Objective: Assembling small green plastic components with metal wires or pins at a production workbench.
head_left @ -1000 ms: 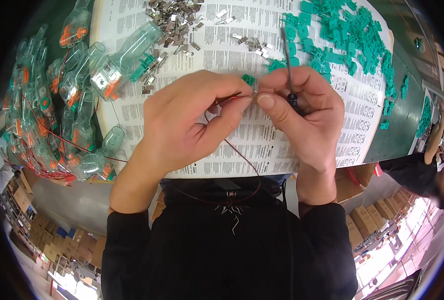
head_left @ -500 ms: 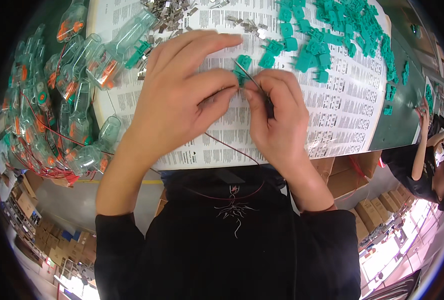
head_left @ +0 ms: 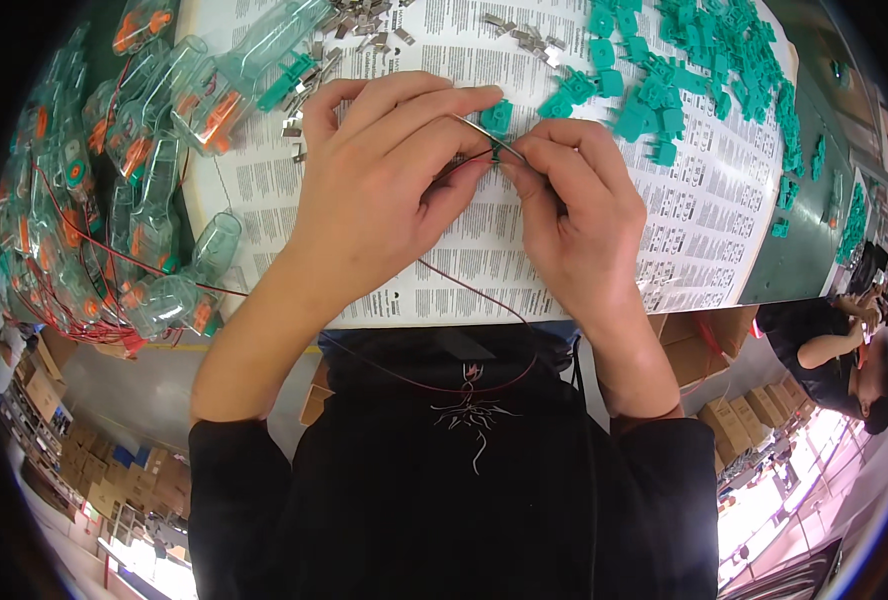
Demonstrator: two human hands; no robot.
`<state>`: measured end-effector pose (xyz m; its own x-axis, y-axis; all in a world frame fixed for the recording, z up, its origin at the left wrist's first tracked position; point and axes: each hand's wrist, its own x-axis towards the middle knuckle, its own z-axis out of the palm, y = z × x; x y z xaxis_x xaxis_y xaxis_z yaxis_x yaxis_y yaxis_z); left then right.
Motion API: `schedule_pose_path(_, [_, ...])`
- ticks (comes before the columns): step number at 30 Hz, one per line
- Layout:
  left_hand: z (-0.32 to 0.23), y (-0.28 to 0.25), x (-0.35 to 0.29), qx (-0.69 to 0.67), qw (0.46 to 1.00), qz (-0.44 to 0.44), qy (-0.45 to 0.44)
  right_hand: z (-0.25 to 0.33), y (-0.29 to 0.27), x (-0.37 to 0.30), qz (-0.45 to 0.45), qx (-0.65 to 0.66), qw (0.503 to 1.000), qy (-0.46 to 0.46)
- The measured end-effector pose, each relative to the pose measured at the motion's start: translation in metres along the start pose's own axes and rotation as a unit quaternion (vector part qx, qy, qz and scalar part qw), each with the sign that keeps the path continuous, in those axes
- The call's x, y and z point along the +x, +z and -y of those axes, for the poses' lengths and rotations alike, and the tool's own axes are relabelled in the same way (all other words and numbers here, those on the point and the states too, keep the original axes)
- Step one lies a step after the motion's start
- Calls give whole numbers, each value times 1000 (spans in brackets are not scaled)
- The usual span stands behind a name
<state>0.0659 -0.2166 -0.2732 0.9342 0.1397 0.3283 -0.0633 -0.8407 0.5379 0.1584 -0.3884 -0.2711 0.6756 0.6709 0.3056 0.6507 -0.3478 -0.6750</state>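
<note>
My left hand (head_left: 384, 185) is closed, its thumb and forefinger pinching a thin dark red wire (head_left: 476, 160). The wire's slack (head_left: 469, 290) loops below the hand and over my shirt. My right hand (head_left: 586, 215) is closed on a thin metal tool (head_left: 484, 132), whose slim shaft slants up and left to the left fingers. Its handle is hidden in the palm, so its exact kind does not show. Just beyond the fingertips lies a green plastic piece (head_left: 497, 118). Something small and dark green sits between the fingertips, mostly covered.
Clear bottle-shaped housings (head_left: 154, 230) with orange parts and red wires crowd the left. Small metal clips (head_left: 364, 25) lie at the back. Green plastic parts (head_left: 704, 50) are heaped at the back right on the printed sheet (head_left: 684, 240). Another person (head_left: 834, 345) works at the far right.
Both hands have shifted slightly right relative to my body. The metal tool now lies flatter, its tip by the left fingers. More red wire shows at the pinch.
</note>
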Motion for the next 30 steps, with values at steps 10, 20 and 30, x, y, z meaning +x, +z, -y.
schedule_pose_path(10, [-1,-1,-1,-32,999,-7,-37,11,-9,8,42,-7,998,50])
schedule_pose_path(20, [-14,5,-12,13,996,-53,-68,10,-21,29,141,87,966,197])
schedule_pose_path(30, [-14,5,-16,-4,993,-63,-99,17,-23,38,193,79,950,233])
